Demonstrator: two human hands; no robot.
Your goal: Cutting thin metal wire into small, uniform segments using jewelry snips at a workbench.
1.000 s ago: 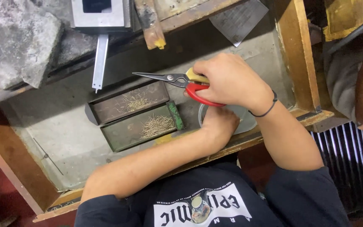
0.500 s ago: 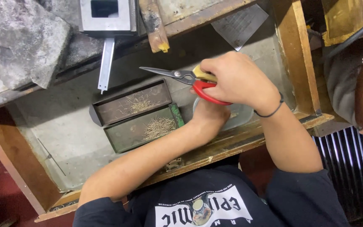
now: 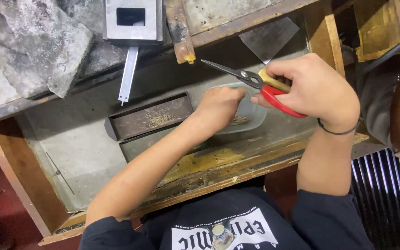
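Over clear tub (image 3: 255,121): R hand (image 3: 318,90) w/ snips (image 3: 251,79)

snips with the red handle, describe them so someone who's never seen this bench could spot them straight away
Start at the wooden bench with its sunken grey well. Above the well's right end the right hand grips the snips, over a clear plastic tub that the left hand reaches into. They are the only bright thing there: one red and one yellow handle, with slim dark blades pointing left.
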